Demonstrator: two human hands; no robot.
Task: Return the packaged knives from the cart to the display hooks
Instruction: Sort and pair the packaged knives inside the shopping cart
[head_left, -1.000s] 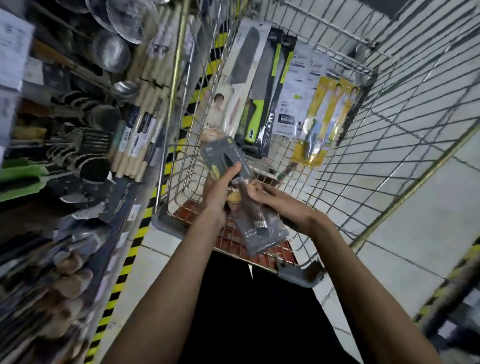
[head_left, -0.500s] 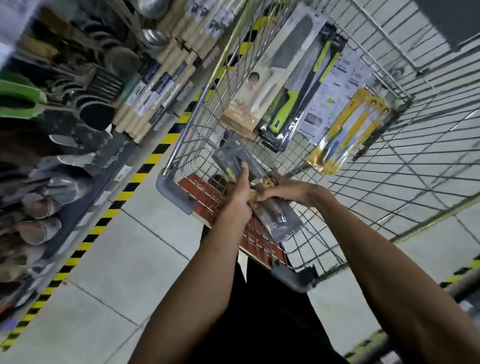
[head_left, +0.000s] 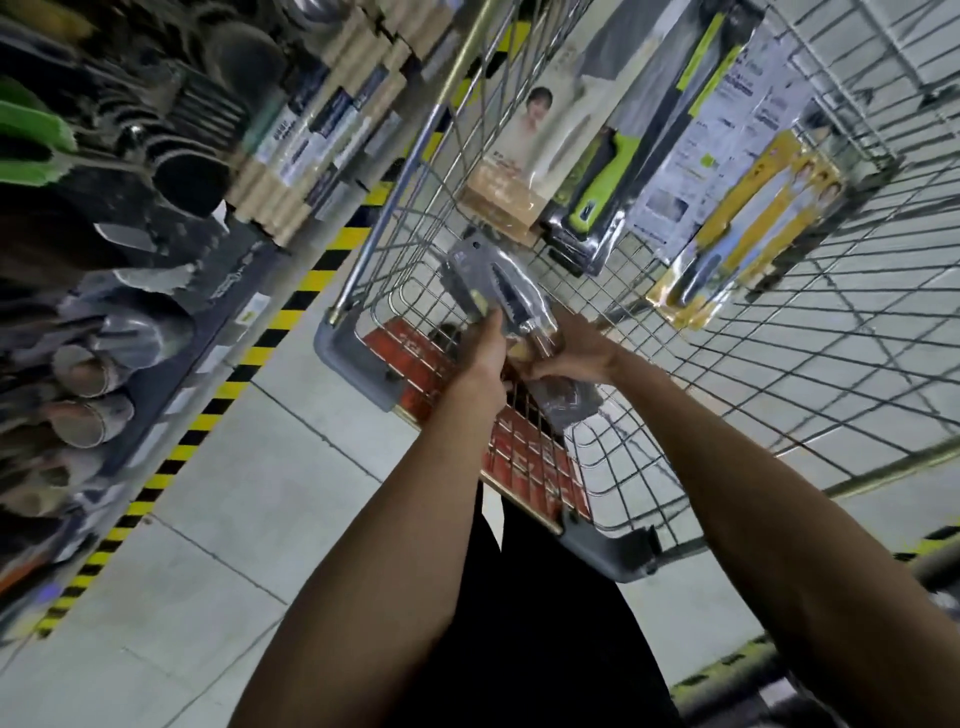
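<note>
The person wore a plain black garment (head_left: 524, 639); the left forearm (head_left: 384, 519) and right forearm (head_left: 753, 467) were bare along their whole visible length.

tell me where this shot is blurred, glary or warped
Head view: motion blur smears the shelf goods on the left; glare glints off the grey knife package gripped by the left hand and right hand; the wide-angle lens bows the wires of the cart.

Grey knife pack (head_left: 501, 288), tilted, gripped by left hand (head_left: 485, 358) and right hand (head_left: 576, 351) over near end of wire cart (head_left: 353, 358). Leaning at far end: white cleaver pack (head_left: 540, 140), green-handled knife pack (head_left: 605, 187), white-label pack (head_left: 727, 135), yellow pack (head_left: 743, 228) rightmost.
</note>
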